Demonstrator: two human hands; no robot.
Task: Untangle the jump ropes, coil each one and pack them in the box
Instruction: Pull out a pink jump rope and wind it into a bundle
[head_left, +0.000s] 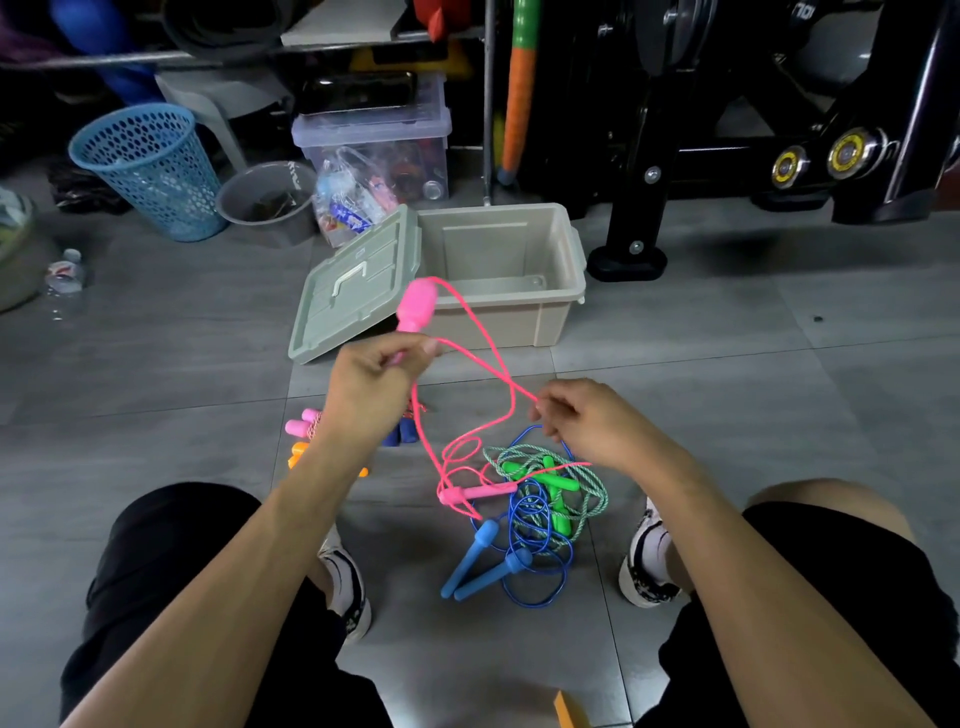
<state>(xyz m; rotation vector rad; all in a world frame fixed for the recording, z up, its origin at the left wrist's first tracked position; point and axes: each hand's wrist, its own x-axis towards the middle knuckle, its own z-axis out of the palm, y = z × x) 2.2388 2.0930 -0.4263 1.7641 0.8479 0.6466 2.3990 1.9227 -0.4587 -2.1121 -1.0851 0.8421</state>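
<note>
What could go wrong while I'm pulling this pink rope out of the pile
1. The pink cord between your left hand and right hand still loops around its second pink handle in the pile; pulling hard could tighten a knot.
2. That handle lies against the green rope and blue rope, so lifting may drag the whole tangle along.
3. The raised pink handle may swing and knock the open box behind it.

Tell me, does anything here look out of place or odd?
The lid leans askew against the empty box. On the floor, the blue rope, green rope and pink rope lie tangled together.
</note>
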